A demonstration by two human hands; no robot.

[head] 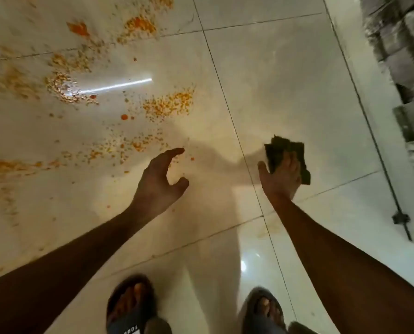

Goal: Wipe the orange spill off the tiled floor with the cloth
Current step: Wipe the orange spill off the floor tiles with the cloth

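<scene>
I log: right hand [279, 175] grasping dark cloth [285, 155]; left hand [161, 175] released, empty; orange spill [167, 106] on tiled floor [285, 80].

left grip [161, 173] loosely spread, right grip [282, 175] seemingly clasped

The floor [261, 75] is made of big pale tiles. They look smooth, hard and very shiny, and a bright bar of light shines back from them. Thin dark lines run between the tiles. The orange spill [167, 106] looks wet and grainy, like lots of tiny bits and drops, and it makes the shiny tiles look dull where it lies. The cloth [277, 150] is dark, soft and matt, with rough, ragged edges. The sandals [129, 319] look like dark, smooth rubber or plastic.
</scene>
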